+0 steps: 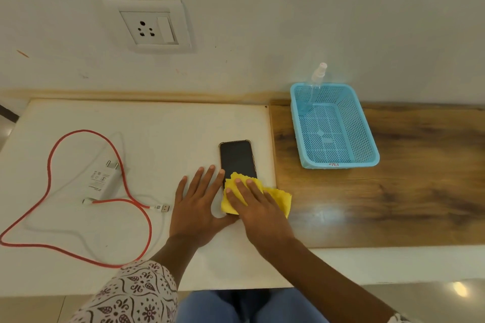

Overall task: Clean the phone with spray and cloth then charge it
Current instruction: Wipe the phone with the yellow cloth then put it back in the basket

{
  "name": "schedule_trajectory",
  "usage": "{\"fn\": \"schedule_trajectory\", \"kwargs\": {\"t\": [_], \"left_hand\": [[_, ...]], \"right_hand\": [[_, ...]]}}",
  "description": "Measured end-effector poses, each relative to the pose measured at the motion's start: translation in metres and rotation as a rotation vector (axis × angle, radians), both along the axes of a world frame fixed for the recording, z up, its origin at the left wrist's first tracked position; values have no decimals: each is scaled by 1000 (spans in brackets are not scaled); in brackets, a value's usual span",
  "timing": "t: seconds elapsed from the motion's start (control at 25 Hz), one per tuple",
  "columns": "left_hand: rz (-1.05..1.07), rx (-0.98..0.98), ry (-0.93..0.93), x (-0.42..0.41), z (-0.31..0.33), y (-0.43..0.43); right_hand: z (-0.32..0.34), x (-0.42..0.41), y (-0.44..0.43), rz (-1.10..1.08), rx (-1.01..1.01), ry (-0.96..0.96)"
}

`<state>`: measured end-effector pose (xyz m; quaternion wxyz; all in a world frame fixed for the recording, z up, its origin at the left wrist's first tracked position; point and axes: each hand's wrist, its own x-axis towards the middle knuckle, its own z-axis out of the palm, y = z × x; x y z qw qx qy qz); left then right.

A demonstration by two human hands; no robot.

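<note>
A black phone (237,158) in a clear case lies screen up on the white board (147,126). My right hand (258,207) presses a yellow cloth (278,198) flat onto the phone's near end. Beside the phone's left edge rests my left hand (195,203), flat, fingers spread, its thumb near the phone's bottom corner. A clear spray bottle (316,81) stands in the far left corner of a blue basket (364,139). A white charger plug (103,181) and a red cable (49,165) with its loose USB end (164,208) lie on the left.
A wall socket with a switch (151,27) sits on the white wall above the board. The blue basket stands on a brown wooden surface (420,191) to the right. My knees show below the table's front edge.
</note>
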<state>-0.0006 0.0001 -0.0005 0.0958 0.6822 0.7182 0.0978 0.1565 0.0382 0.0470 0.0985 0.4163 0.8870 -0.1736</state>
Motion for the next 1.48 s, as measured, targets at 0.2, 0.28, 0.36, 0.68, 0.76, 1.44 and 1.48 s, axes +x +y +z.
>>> {"fn": "schedule_trajectory", "kwargs": {"t": [0.2, 0.28, 0.36, 0.68, 0.76, 1.44, 1.48], "left_hand": [[6, -18, 18, -2, -4, 0], [-5, -13, 13, -2, -4, -1], [-9, -3, 2, -2, -3, -2], [-9, -13, 14, -2, -1, -2], [-18, -11, 18, -2, -1, -2], [21, 35, -6, -1, 2, 0], [23, 41, -9, 0, 2, 0]], "right_hand": [[6, -18, -40, -220, 134, 27], [8, -5, -38, -86, 150, 45], [8, 11, -34, -18, 172, 81], [22, -6, -47, -219, -200, 30], [35, 9, -30, -180, -311, 165], [5, -81, 79, -311, 52, 17], [2, -81, 72, -243, 75, 21]]}}
